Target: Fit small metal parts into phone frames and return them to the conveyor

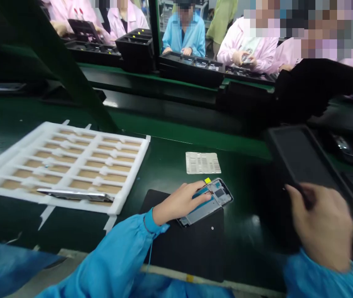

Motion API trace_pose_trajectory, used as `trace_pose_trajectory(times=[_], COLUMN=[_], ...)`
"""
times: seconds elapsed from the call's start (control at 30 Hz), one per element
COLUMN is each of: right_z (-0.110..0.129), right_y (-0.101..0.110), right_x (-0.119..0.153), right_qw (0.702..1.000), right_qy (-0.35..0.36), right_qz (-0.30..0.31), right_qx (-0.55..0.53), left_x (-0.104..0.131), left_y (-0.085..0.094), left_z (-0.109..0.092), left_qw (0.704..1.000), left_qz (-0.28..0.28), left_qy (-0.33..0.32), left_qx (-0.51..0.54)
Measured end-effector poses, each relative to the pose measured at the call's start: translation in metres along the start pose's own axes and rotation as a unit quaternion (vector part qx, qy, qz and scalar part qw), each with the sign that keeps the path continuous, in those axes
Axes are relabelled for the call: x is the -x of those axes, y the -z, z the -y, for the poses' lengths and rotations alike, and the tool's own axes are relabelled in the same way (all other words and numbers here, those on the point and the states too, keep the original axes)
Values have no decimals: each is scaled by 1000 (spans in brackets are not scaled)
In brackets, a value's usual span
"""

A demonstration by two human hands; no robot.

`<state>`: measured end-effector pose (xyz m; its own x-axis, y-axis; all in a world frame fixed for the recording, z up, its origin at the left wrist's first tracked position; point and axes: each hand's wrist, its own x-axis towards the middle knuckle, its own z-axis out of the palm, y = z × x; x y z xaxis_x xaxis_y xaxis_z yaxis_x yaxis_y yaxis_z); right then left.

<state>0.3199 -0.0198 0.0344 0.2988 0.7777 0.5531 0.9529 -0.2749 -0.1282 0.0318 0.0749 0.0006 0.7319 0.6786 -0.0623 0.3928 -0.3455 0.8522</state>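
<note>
An opened phone housing (206, 203) lies slanted on a black mat (192, 248), with blue strips and a yellow tab (207, 181) at its upper edge. My left hand (187, 200) lies across it, fingers and thumb closed on the housing; its underside is hidden. At the right, my right hand (323, 223) grips the near edge of a shallow black tray (306, 157), which is tilted and blurred by motion. Just beyond the phone housing is a pale sheet of small strip-shaped stickers (203, 162).
A white foam rack (129, 169) with slots stands at the left, taped down, one phone part (75, 194) lying across its front. A small round piece (212, 228) is on the mat. Black bins (192, 68) line the far bench, where several people in pink or blue work.
</note>
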Motion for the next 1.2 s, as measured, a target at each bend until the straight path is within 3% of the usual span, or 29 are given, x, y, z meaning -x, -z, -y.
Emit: trace_pose_trajectory(times=[0.07,0.2,0.3,0.37,0.47,0.63,0.73,1.0,1.2], right_z=[41,112,152,164,151,87,65,68,68], right_y=[-32,-131,-191,-209,-204,-167,-163,-170,-181], right_x=[-35,-103,-128,-130,-116,-83,-71,-64,-59], right_qw=[997,971,949,935,925,912,905,901,891], right_qy=[59,122,166,180,180,179,180,161,25], right_qz=[13,93,141,160,169,229,259,267,211], right_qx=[-53,-181,-230,-259,-290,-291,-284,-302,-401], left_x=[-4,-12,-14,-13,-10,-6,-7,-9,-8], left_y=[0,0,2,4,5,3,3,5,6], left_z=[8,24,32,35,38,46,49,47,42], left_qw=[1000,998,995,995,995,997,997,996,996], left_qz=[2,28,64,73,68,52,48,54,52], left_qy=[-17,-12,17,23,23,12,10,15,23], left_qx=[-14,-51,-68,-69,-67,-59,-62,-69,-69])
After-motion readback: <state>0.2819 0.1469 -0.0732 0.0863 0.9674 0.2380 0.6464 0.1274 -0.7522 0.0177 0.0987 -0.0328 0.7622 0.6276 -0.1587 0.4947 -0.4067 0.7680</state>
